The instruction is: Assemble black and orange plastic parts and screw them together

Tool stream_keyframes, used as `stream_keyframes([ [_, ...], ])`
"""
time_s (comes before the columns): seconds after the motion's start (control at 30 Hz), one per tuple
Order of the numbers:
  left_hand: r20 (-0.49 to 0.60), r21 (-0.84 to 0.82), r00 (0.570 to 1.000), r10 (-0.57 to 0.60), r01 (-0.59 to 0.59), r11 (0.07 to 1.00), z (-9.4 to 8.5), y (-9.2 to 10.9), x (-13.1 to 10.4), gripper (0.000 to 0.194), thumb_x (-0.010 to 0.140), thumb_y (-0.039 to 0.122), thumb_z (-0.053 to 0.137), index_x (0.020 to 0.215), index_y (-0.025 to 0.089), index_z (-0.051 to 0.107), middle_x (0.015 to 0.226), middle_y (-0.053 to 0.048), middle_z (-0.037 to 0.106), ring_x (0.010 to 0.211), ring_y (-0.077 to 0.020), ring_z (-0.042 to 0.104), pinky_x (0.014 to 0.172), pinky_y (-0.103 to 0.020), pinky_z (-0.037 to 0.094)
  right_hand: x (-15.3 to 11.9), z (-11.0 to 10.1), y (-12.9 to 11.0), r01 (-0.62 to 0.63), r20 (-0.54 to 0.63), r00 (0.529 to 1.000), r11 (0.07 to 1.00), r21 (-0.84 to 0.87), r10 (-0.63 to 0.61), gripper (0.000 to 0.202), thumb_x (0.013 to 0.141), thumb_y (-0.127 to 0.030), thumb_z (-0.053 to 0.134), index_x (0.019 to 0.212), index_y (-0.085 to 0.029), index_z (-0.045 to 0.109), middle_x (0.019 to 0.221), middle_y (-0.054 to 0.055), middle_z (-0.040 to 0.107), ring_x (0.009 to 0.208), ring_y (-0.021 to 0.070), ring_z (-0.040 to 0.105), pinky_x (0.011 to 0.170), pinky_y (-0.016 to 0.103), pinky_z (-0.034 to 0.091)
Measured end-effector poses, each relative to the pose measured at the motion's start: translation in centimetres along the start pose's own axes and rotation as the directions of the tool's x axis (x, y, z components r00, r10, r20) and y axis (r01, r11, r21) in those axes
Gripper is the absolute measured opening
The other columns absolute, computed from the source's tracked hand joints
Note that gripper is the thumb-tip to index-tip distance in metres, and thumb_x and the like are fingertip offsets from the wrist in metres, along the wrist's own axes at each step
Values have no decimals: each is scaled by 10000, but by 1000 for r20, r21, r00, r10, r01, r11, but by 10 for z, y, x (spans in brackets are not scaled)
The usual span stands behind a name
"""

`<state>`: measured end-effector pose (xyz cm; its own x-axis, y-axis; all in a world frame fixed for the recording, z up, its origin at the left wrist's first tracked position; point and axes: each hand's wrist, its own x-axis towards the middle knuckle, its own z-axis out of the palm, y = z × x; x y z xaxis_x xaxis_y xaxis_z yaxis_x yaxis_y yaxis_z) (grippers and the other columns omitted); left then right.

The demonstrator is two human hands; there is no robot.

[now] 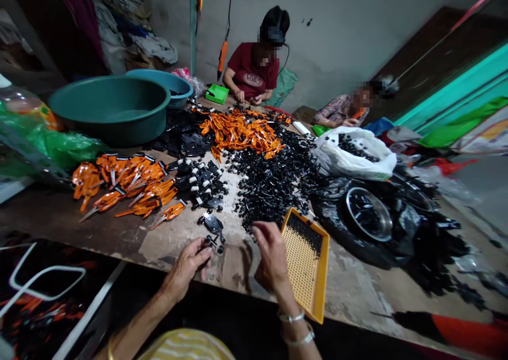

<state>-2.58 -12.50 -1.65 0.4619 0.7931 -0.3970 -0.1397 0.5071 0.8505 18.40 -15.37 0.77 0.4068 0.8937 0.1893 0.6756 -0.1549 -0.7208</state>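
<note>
My left hand [191, 260] is closed near the table's front edge, pinching a small black wheel-and-axle part [215, 242] between thumb and fingers. Just beyond it lies a black toy car chassis [212, 222] with small wheels. My right hand [273, 254] has bent fingers at the near edge of a large heap of small black parts [270, 185]; whatever its fingertips hold is too small to make out. Right beside that hand stands a yellow perforated tray [304, 259] with tiny black pieces at its far end. More chassis with white pieces [200, 182] lie left of the heap.
Orange toy car bodies [135, 182] cover the left; more orange parts [242, 129] form a heap farther back. A green basin [111, 108], a white bag [353, 153] and a metal bowl [368, 214] flank the work. An electric screwdriver [223, 59] hangs behind. Two people sit opposite.
</note>
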Motion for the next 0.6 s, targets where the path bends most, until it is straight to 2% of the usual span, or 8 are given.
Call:
stream_keyframes([
  [0.07,20,2,1000,-15,15,1000,-9,3,-1,364,709,467,677,817,148,541,728,-14,581,588,-115,535,381,-175,362,25,-17,12,-15,-68,998,990,-143,5,253,901,-347,460,914,-173,643,934,96,586,813,205,553,710,331,442],
  [0.13,37,-4,999,-33,33,999,-17,3,-1,366,721,471,666,823,150,522,707,-8,584,538,-96,521,359,-162,341,45,-27,23,-23,-73,997,963,-267,3,137,846,-252,535,844,-190,657,868,74,568,777,204,530,695,323,399],
  [0.2,36,-32,998,-59,60,998,-23,3,-1,365,724,460,670,838,151,513,685,8,576,489,-71,495,344,-145,314,57,-28,32,-17,-41,999,933,-360,2,67,768,-165,612,784,-205,664,790,43,551,713,185,510,646,297,355],
  [0.27,30,-63,996,-82,84,994,-26,2,0,356,729,442,672,856,152,508,680,18,570,463,-55,479,334,-133,289,61,-24,37,-4,-9,1000,907,-421,1,98,738,-120,633,757,-210,668,752,26,543,653,160,484,600,279,308],
  [0.43,52,-95,994,-93,97,991,-27,-1,2,308,752,400,648,858,152,499,691,22,571,445,-36,470,327,-119,262,53,-14,44,-3,-24,1000,885,-465,-10,128,827,-188,550,799,-192,675,793,44,562,630,150,456,566,280,261],
  [0.6,46,-108,994,-101,106,989,-26,-1,2,307,747,396,648,847,155,486,675,22,571,438,-36,466,321,-120,247,47,-16,44,-8,-101,994,927,-375,-32,190,834,-321,520,829,-178,645,877,79,555,692,189,469,604,304,303],
])
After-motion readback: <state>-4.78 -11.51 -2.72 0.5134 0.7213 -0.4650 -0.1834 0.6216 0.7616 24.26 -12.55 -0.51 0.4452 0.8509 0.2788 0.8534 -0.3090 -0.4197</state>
